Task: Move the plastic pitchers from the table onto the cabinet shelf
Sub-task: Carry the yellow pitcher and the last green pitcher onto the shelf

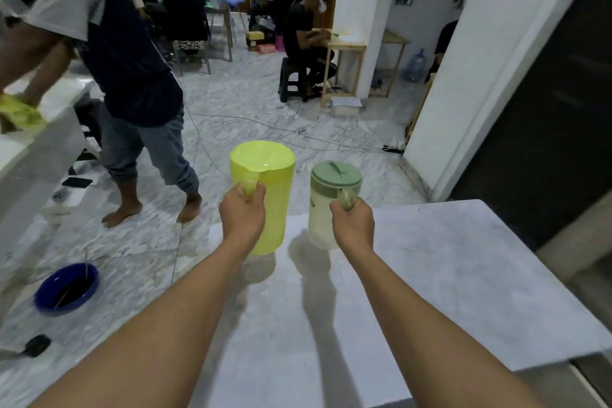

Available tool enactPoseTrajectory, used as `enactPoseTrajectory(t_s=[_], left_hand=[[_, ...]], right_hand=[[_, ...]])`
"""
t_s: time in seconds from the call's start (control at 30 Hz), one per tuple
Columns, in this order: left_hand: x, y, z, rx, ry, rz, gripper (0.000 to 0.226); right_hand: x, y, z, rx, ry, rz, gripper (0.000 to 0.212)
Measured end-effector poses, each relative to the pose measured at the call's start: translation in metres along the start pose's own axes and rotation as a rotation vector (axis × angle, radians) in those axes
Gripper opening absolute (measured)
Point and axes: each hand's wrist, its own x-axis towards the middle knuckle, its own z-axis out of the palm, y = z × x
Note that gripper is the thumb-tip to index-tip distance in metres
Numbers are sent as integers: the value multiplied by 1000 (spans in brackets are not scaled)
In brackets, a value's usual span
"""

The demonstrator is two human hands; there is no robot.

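A yellow plastic pitcher (pixel 270 195) without a lid is at the far edge of the white table (pixel 447 275). My left hand (pixel 243 214) is shut around its handle. To its right is a translucent white pitcher with a green lid (pixel 323 209), and my right hand (pixel 352 225) grips its handle. Both pitchers cast shadows on the tabletop below them; whether they touch the table or hang just above it I cannot tell. No cabinet shelf is clearly in view.
A barefoot person (pixel 132 76) stands close at the left by a white counter (pixel 36 142). A blue bowl (pixel 66 288) and cables lie on the marble floor. A white pillar (pixel 463 76) and a dark opening (pixel 556 109) stand at the right. Other people sit further back.
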Motion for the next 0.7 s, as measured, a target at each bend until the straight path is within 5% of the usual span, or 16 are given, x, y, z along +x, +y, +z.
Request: enactPoseTrajectory(t_s=[0.4,0.7], left_hand=[[-71,144,13,-79,-296,267,43],[-188,231,53,-200,-575,447,38]], right_hand=[[-92,-81,-161,31,406,-117,26],[-183,-89,-306,29,790,-78,12]])
